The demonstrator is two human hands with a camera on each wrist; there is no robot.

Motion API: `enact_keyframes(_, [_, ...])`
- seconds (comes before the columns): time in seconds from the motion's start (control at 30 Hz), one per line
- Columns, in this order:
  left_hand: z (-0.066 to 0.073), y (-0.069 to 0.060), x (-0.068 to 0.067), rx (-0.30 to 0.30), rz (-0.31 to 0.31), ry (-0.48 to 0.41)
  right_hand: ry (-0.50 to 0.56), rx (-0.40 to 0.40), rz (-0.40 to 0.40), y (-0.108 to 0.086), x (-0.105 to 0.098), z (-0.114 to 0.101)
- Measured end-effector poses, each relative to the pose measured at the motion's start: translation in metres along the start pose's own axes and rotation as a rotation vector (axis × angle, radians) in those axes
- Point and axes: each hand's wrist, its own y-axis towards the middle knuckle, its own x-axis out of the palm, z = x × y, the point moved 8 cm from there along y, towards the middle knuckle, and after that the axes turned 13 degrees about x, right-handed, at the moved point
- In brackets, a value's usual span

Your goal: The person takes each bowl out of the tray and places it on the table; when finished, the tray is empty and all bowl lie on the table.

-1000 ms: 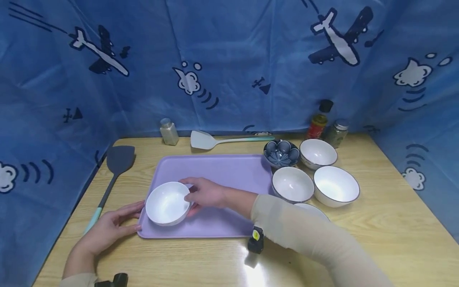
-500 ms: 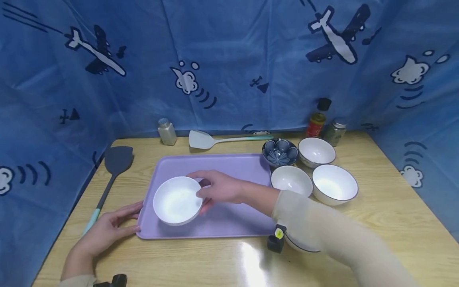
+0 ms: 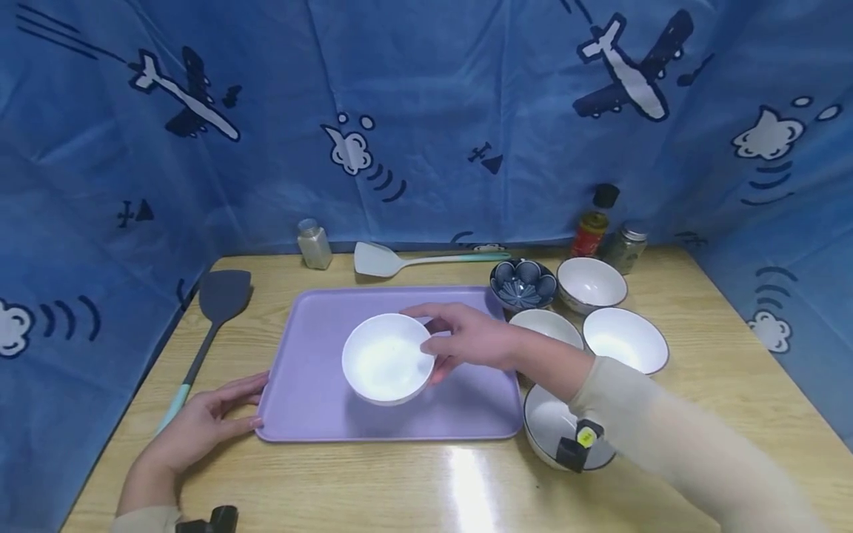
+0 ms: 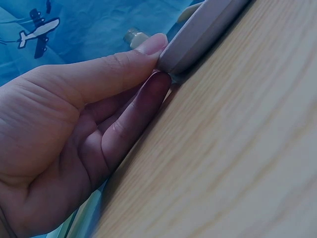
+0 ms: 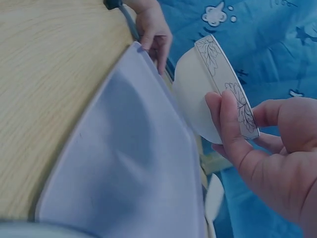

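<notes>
My right hand (image 3: 473,337) holds a white bowl (image 3: 383,359) by its right side, thumb at the rim and fingers round the outer wall. In the right wrist view the bowl (image 5: 190,87) hangs above the tray, its shadow beneath, and a leaf pattern circles its outside. The lilac tray (image 3: 303,414) lies flat on the table. At the tray's near left corner, my left hand (image 3: 203,422) pinches the edge. The left wrist view has the thumb (image 4: 151,45) against the tray's rim (image 4: 190,42) and a finger just under it.
Right of the tray stand a dark blue patterned bowl (image 3: 523,285) and several white bowls, one (image 3: 549,418) partly behind my right wrist. A grey spatula (image 3: 223,296) lies left, a white spatula (image 3: 376,260) behind. A shaker (image 3: 314,244), oil bottle (image 3: 590,226) and spice jar (image 3: 626,248) line the back.
My right hand has lifted the white bowl off the tray's left part and carried it right, over the middle. The left hand has stayed at the tray's corner.
</notes>
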Motion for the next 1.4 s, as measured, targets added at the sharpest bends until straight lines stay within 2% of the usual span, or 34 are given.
enact_keyframes(0.27, [-0.002, 0.001, 0.001, -0.006, -0.004, -0.008, -0.053, -0.045, 0.041, -0.039, -0.032, 0.005])
enact_keyframes(0.6, [0.0, 0.002, 0.004, 0.002, -0.004, -0.027, -0.133, -0.031, 0.076, -0.085, -0.07, 0.022])
enact_keyframes(0.9, [0.002, 0.001, 0.003, -0.021, -0.004, -0.033, -0.225, -0.078, 0.106, -0.139, -0.1, 0.041])
enact_keyframes(1.2, [0.001, -0.001, -0.001, -0.034, 0.012, -0.04, -0.226, -0.154, 0.069, -0.185, -0.121, 0.065])
enact_keyframes(1.27, [0.001, -0.001, -0.001, -0.033, 0.015, -0.042, -0.249, -0.136, 0.095, -0.192, -0.127, 0.071])
enact_keyframes(1.4, [0.001, -0.002, -0.001, -0.026, 0.021, -0.033, -0.29, -0.04, 0.178, -0.205, -0.141, 0.086])
